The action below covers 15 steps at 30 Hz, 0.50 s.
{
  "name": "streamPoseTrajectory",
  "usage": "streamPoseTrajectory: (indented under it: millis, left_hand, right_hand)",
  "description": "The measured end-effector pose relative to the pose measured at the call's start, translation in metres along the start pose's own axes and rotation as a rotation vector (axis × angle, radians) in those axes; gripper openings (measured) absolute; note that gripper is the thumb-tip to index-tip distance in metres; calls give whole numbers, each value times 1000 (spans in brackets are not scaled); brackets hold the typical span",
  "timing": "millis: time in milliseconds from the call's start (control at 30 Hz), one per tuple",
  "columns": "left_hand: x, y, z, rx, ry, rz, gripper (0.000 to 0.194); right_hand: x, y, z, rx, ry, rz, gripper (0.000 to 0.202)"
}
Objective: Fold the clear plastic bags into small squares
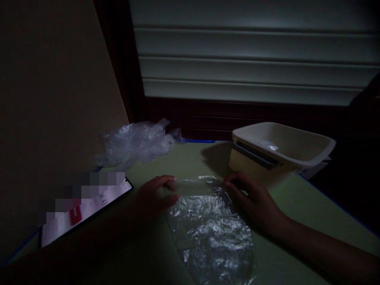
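At the far left a phone [84, 208] lies flat on the green table [297, 206], its screen lit, its long side slanting away toward the wall. Behind it, near the corner, sits a crumpled heap of clear plastic [135, 142], well apart from both hands.

The left hand [156, 194] comes in low from the bottom left, the forearm dark and close to the table top. Its knuckles are up and the fingers curl inward toward the right; the fingertips are pressed together on the left end of the top edge of a clear plastic bag [208, 225], pinching it against the thumb as far as the dim light shows.

The plastic bag lies flat on the table between the two hands and stretches toward the viewer, wrinkled and shiny. Its far edge is folded or rolled into a narrow band that runs from one hand to the other.

The right hand [255, 198] reaches in from the bottom right, the forearm lying across the table at a slant. Its fingers are bent and close together, with the tips resting on the right end of that same edge; whether the thumb grips under the film cannot be told.

Just behind the right hand stands a cream plastic basin [297, 156], tilted a little, close to the knuckles but not touching.
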State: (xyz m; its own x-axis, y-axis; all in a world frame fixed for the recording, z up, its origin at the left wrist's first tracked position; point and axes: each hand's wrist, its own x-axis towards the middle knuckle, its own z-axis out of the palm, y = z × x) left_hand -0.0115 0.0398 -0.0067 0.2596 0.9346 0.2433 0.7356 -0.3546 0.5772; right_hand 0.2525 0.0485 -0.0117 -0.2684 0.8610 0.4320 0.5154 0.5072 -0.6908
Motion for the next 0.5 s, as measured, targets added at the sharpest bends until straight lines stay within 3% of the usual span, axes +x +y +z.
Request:
streamPoseTrajectory:
  millis: [133,233,300,400,500]
  left_hand:
    - [3,-1,-3,-73,-75,18,14]
    - [4,-2,-3,-87,-70,9,14]
    - [4,-2,-3,-91,-68,-5,14]
    - [5,-3,-4,-97,-75,0,13]
    - [6,-8,-4,-102,-97,49,12]
  right_hand:
    - [0,2,2,92,0,47,15]
    - [2,4,3,280,-38,178,42]
    - [4,6,2,354,-135,275,48]
    - [7,7,-1,317,-289,327,29]
    - [8,9,-4,267,-344,292,14]
